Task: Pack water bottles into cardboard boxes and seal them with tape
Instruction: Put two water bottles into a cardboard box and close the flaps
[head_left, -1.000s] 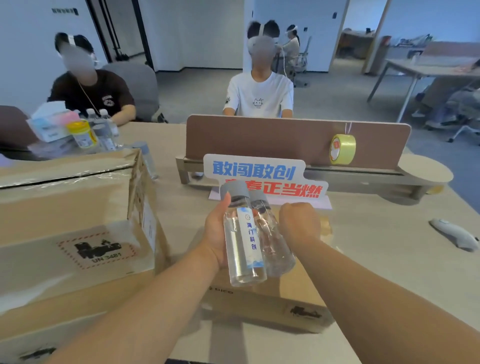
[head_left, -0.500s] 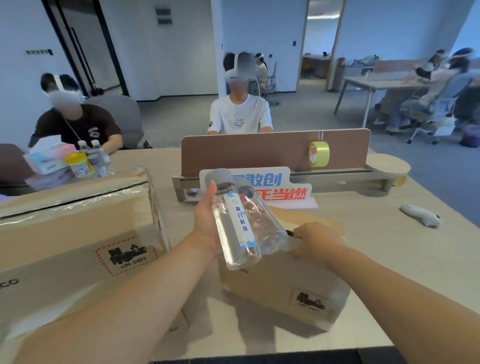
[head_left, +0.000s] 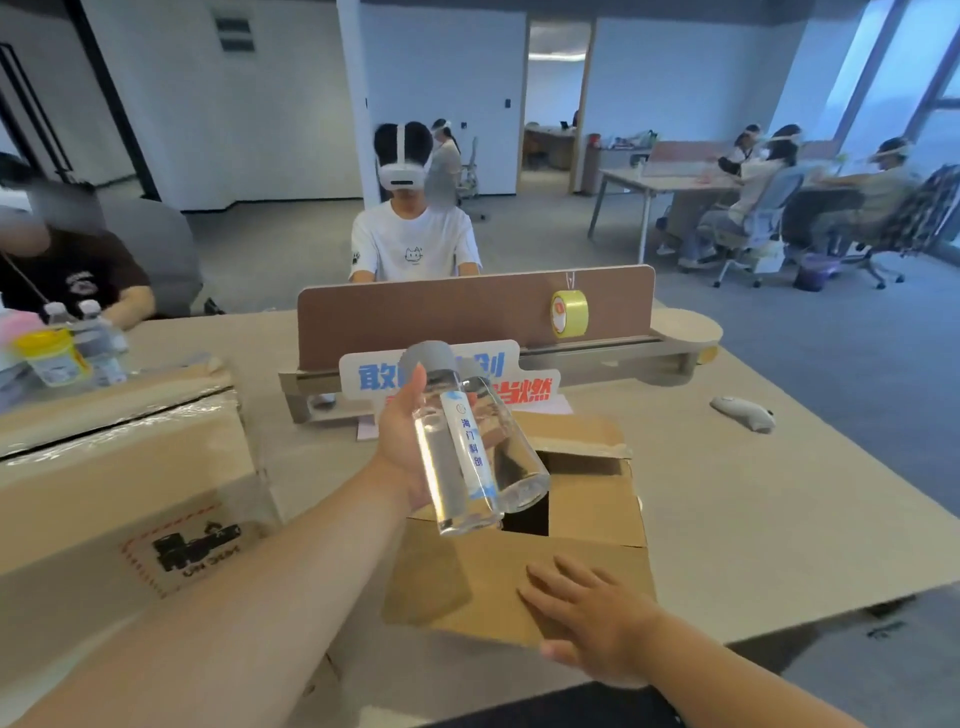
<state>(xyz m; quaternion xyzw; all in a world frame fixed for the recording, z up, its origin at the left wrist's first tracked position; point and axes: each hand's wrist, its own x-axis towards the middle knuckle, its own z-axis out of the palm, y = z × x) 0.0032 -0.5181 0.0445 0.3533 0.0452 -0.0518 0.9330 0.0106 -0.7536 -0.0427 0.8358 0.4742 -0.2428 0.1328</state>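
Open office, long beige table (head_left: 753, 509). My left hand (head_left: 402, 457) is clamped round two water bottles (head_left: 460, 462), tilted just above the open box (head_left: 587, 519); my right hand (head_left: 597, 623) lies flat, fingers straight, on the box's near flap (head_left: 467, 582). I'd pin that flap and lower the bottles base-first into the gap. Count: two bottles in hand, one open box, one bigger taped box (head_left: 119, 493) left of it, one tape roll (head_left: 570, 313) behind it.
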